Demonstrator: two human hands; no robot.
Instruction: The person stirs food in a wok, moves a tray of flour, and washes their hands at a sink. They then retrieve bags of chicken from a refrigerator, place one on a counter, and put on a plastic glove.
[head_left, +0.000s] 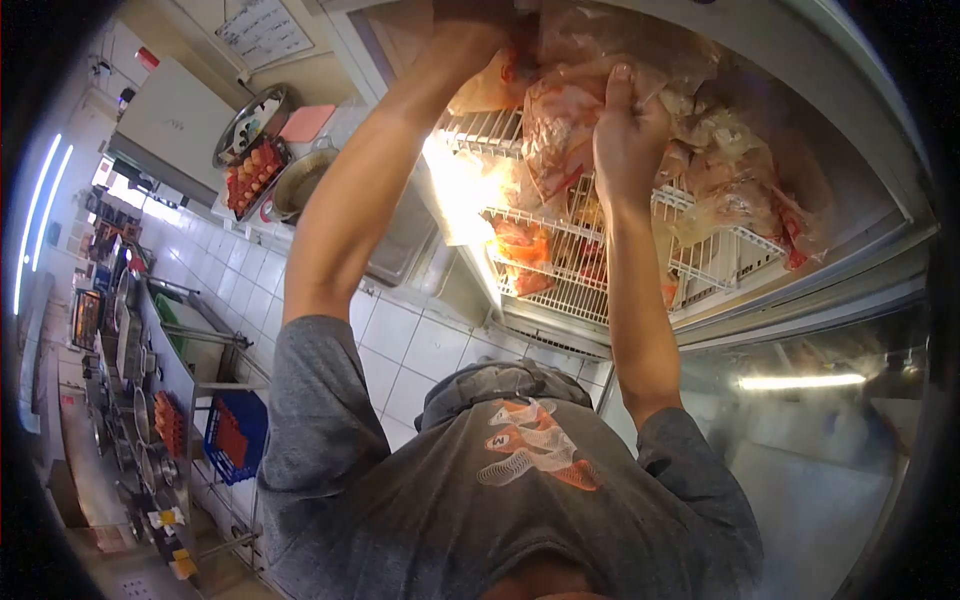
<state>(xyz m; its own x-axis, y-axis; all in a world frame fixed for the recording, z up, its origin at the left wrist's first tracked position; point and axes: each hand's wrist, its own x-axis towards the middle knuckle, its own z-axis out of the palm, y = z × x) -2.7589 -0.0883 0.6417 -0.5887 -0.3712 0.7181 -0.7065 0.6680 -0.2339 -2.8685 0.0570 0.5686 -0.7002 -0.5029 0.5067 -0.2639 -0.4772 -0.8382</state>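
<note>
An upright fridge or freezer stands open before me, with clear plastic bags of raw meat on its white wire shelves [585, 250]. My right hand [632, 140] is closed at a plastic bag of pinkish meat [562, 130], thumb pressed on the plastic and the other fingers mostly hidden. Reaching deeper at the top edge, my left hand [480, 18] is in shadow and partly cut off, close to more bagged meat; its fingers do not show. Further bags [735, 180] lie right of my right hand, and an orange-red package [522, 255] rests on a lower shelf.
The fridge's glass door [800, 430] hangs open at the right. Left of the fridge, a counter holds a tray of eggs [255, 178], a metal bowl [250, 125] and a pot [300, 182]. A blue crate [236, 437] and a long worktop with pans stand farther left.
</note>
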